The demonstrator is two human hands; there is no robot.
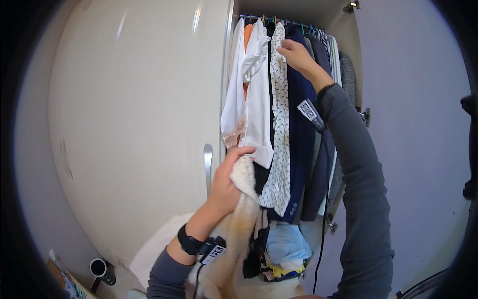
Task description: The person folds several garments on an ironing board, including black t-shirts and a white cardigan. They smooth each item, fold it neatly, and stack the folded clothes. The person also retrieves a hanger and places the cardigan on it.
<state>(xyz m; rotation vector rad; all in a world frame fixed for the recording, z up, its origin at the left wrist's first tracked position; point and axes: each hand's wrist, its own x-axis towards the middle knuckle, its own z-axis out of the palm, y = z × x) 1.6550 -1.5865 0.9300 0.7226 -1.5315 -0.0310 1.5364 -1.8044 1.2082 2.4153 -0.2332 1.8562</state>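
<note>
Your left hand [226, 182] is closed around the top of a cream fuzzy garment [234, 239], fingers curled over its edge just below the hem of the white shirt [259, 99]. The garment hangs down from your grip toward the lower edge of the view, in front of the open wardrobe, beside the closed door [134, 124] and its metal handle [207, 164]. A black watch [189, 243] sits on that wrist, with a tag below it.

Your right hand [296, 55] is raised to the rail [279, 21], fingers pinched narrow at the shoulder of the spotted white blouse [280, 124], between it and the navy garment [301, 149]. You cannot tell whether the fingers grip a hanger or only the cloth. The grey sleeve [361, 189] runs from the lower edge up to that wrist, with a patterned tag near the cuff.

On the rail, left to right, hang the white shirt with an orange piece behind it, the spotted blouse, the navy garment, then darker and striped clothes. Folded clothes, a light blue one [286, 244] on top, lie stacked on the wardrobe floor. A black cable [321, 249] hangs down past them. At lower left a dark mug [98, 269] stands near the floor
</note>
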